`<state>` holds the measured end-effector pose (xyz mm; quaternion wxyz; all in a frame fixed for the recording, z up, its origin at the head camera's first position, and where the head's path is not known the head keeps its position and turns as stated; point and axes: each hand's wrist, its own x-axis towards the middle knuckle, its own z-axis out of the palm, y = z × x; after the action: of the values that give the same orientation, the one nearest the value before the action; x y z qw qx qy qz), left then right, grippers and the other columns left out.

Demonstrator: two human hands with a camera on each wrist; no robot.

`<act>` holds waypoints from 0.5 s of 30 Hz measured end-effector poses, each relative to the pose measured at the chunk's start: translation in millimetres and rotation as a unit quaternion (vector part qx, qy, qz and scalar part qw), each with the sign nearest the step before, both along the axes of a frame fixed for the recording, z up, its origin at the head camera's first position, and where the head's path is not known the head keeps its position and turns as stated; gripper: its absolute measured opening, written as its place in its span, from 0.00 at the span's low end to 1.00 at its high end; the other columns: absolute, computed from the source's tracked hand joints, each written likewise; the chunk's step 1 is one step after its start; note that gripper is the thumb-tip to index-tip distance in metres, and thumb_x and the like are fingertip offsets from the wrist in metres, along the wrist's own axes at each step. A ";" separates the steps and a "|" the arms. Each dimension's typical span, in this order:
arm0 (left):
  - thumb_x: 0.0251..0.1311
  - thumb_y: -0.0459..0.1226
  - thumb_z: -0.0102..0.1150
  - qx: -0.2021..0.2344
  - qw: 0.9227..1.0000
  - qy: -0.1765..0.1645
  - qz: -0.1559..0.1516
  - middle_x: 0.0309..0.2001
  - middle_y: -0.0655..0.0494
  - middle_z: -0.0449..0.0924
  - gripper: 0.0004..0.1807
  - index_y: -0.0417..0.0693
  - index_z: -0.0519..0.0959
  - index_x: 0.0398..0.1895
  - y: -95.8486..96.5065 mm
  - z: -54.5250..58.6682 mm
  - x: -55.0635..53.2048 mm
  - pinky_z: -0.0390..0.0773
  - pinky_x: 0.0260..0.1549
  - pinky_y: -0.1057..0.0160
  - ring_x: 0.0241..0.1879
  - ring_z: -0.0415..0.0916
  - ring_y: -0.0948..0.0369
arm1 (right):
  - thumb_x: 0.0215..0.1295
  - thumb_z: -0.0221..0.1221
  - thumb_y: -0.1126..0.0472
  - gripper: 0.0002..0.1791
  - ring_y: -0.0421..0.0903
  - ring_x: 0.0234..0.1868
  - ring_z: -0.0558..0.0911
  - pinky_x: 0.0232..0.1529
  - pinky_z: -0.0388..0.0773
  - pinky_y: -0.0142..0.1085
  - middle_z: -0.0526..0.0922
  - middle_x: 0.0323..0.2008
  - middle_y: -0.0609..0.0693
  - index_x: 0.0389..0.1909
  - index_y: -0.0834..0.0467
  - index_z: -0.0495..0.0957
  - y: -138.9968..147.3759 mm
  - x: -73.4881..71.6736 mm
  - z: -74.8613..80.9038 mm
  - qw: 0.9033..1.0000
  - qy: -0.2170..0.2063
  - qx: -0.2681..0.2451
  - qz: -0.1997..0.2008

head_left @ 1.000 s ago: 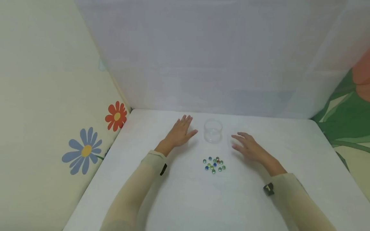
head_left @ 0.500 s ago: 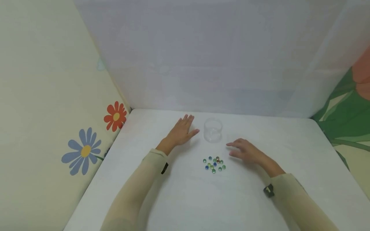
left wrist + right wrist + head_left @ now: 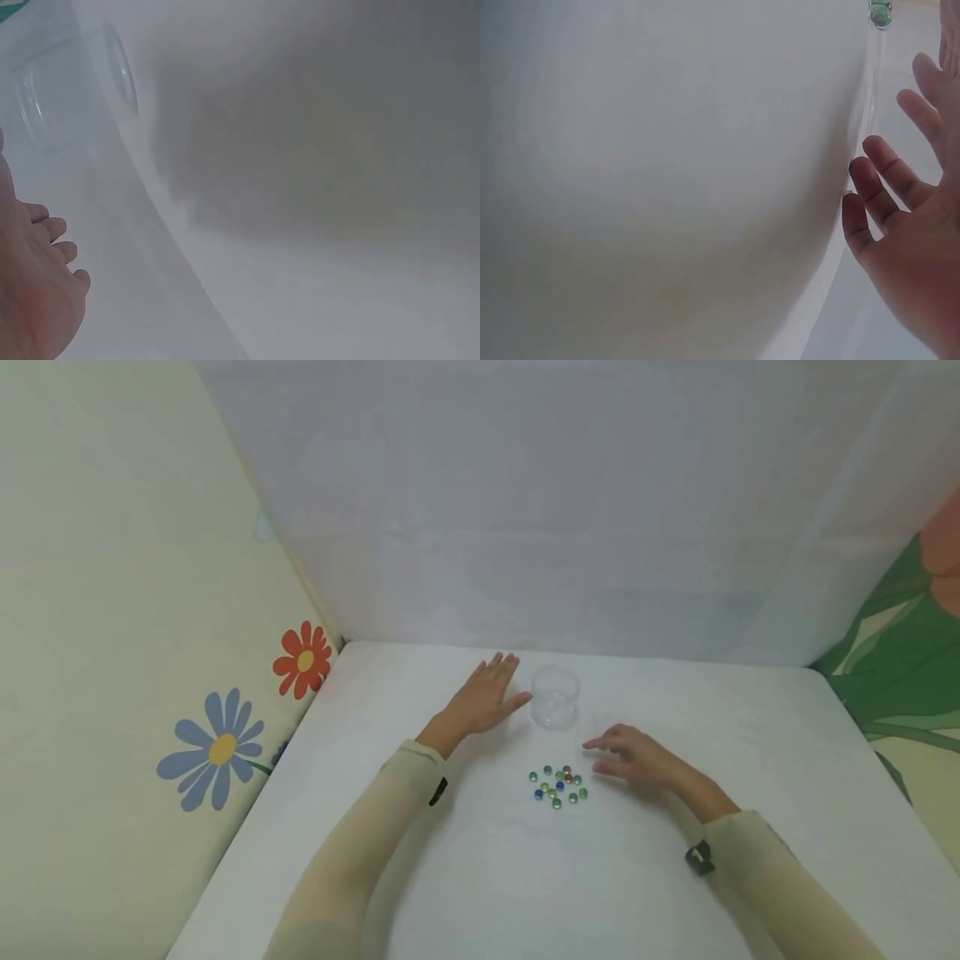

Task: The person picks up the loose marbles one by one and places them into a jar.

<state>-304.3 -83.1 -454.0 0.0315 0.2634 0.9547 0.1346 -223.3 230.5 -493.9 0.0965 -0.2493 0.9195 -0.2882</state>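
A clear round container (image 3: 555,713) stands upright on the white table, and nothing shows inside it. On its left, my left hand (image 3: 480,700) has straight fingers and the thumb spread out, the thumb tip right by its wall. Several small glass marbles (image 3: 559,786), green, blue, yellowish and reddish, lie in a loose cluster in front of the container. My right hand (image 3: 633,757) is just right of the cluster, fingers loosely bent and holding nothing. In the left wrist view the container (image 3: 71,94) is beyond the left hand (image 3: 34,292). Apart, bent fingers show on the right hand (image 3: 919,202).
The white table (image 3: 480,877) runs back to a pale cloth wall (image 3: 525,510). A cream side panel with printed flowers (image 3: 222,749) borders the left, and one with green leaves (image 3: 900,668) borders the right. Both sleeves are beige.
My left hand has shifted right, its thumb now closer to the container. My right hand has come left and lower, from beside the container to beside the marbles. Container and marbles stay put.
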 end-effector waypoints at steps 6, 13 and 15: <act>0.75 0.66 0.29 -0.007 1.000 0.006 -0.004 0.82 0.48 0.40 0.46 0.45 0.42 0.82 7.4 -1.7 -4.8 0.33 0.79 0.55 0.81 0.34 0.53 | 0.66 0.66 0.48 0.22 0.52 0.51 0.78 0.56 0.78 0.54 0.80 0.49 0.52 0.58 0.51 0.84 -2.8 2.3 1.8 1.000 -0.008 -0.003 0.011; 0.74 0.66 0.29 -0.012 1.000 0.008 -0.007 0.82 0.48 0.41 0.46 0.45 0.41 0.83 15.4 -0.3 -5.6 0.34 0.79 0.55 0.81 0.34 0.53 | 0.66 0.66 0.49 0.20 0.50 0.50 0.78 0.54 0.78 0.51 0.80 0.49 0.51 0.57 0.51 0.84 -3.5 1.5 0.0 0.999 -0.010 -0.010 0.035; 0.74 0.66 0.29 -0.014 1.000 0.008 -0.007 0.82 0.48 0.41 0.46 0.46 0.41 0.83 17.5 0.3 -5.4 0.33 0.79 0.55 0.81 0.34 0.54 | 0.66 0.67 0.50 0.20 0.50 0.50 0.78 0.54 0.78 0.51 0.80 0.48 0.51 0.56 0.50 0.85 -4.0 1.1 -0.5 0.999 -0.012 -0.009 0.039</act>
<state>-309.7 -65.6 -453.7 0.0282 0.2707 0.9549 0.1186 -222.2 226.4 -494.4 0.1168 -0.2828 0.9050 -0.2957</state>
